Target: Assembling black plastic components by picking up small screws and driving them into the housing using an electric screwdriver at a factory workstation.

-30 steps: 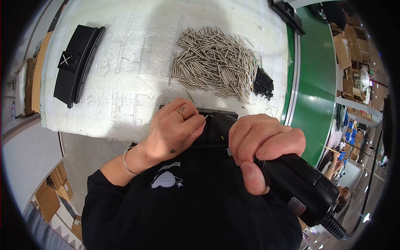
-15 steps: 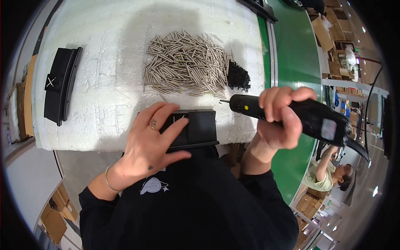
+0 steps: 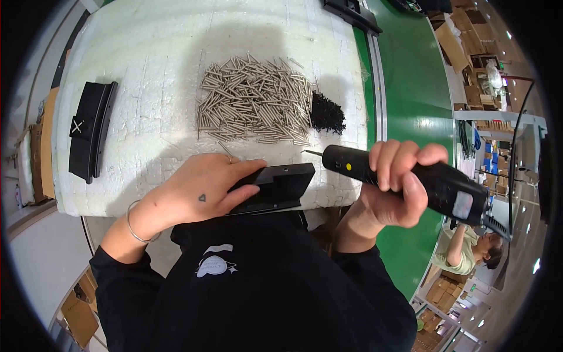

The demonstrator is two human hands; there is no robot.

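My left hand (image 3: 205, 186) is closed on the left end of a black plastic part (image 3: 282, 186) at the table's near edge. The part is tipped so that a narrow edge with a small hole faces up; my fingers cover its left end. My right hand (image 3: 404, 182) wraps round a black electric screwdriver (image 3: 352, 163), held level with its thin bit pointing left. The bit's tip is above the table, just beyond the part and apart from it; whether a screw sits on it is too small to tell. Beyond lie a pile of metal pins (image 3: 255, 100) and a heap of small black screws (image 3: 327, 112).
Another black part (image 3: 92, 132) with two crossed pins on it lies at the left of the white padded table (image 3: 149, 70). A further black piece (image 3: 353, 15) is at the far right, beside a green surface (image 3: 404, 111). A person (image 3: 466, 249) works off to the right.
The black part has been tipped from lying flat onto its side, and my left hand has closed on it. The screwdriver's tip has moved slightly left and nearer me.
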